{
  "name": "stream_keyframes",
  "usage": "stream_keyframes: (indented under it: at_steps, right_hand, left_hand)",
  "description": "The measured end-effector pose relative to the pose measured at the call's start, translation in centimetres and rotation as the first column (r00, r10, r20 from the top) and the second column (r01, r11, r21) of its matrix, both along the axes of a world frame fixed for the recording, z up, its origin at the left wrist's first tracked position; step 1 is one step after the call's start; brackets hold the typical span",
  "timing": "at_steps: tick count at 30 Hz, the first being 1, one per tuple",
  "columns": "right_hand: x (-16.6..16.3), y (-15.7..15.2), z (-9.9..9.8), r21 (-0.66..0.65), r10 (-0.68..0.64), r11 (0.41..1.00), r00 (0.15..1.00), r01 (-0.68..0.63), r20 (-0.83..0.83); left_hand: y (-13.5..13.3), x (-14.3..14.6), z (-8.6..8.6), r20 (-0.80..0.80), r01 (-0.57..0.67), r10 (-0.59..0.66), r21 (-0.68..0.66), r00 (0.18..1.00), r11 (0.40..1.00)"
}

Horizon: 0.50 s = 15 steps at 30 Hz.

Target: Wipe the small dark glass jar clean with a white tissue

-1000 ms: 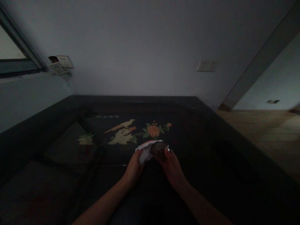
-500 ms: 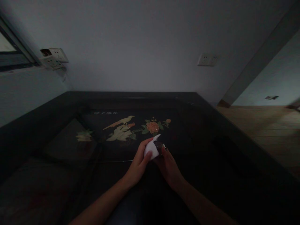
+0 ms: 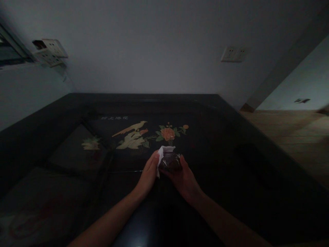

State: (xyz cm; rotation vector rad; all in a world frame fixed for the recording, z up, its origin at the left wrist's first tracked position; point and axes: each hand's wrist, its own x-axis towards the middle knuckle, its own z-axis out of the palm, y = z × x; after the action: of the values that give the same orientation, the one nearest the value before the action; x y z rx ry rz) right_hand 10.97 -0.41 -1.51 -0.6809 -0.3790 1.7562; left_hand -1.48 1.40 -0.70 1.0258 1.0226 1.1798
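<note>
Head view, light: dim; the near part of the tabletop (image 3: 203,144) is very dark.
Left hand (image 3: 147,175): clamped on a white cloth (image 3: 166,149), thumb up, cloth against the left side of the dark object.
Right hand (image 3: 186,178): clamped on the dark object (image 3: 171,162), thumb at its right end, fingers partly hidden beneath.
Dark object: shiny, see-through in look, between the two hands, well in from the tabletop's left and right edges; exact kind cannot be told.
White cloth: crumpled, one flap standing above the dark object; cloth or paper, unclear.
Flower picture (image 3: 168,133): on the tabletop, between the hands and the far edge.
Bird picture (image 3: 132,128): left of the flower, toward the far left corner.
Wall (image 3: 144,48): behind the far edge; double socket (image 3: 233,54) above the far right corner.
</note>
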Motion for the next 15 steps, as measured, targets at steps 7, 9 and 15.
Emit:
stream_keyframes:
  at_steps: [7, 9, 15]
  right_hand:
    - [0.1, -0.1, -0.3, 0.023, -0.042, 0.999, 0.999, 0.042, -0.005]
    - [0.2, -0.2, -0.4, 0.037, -0.048, 0.998, 0.998, 0.047, 0.038]
    - [0.0, -0.6, -0.1, 0.008, -0.032, 1.000, 0.981, 0.031, 0.191]
  left_hand:
    - [-0.6, 0.2, 0.1, -0.056, 0.065, -0.059, 0.118, 0.997, 0.991]
    - [-1.0, 0.4, 0.3, -0.064, 0.068, -0.060, 0.141, 0.996, 0.988]
    - [-1.6, 0.3, 0.9, -0.162, -0.057, 0.084, 0.168, 0.983, 0.984]
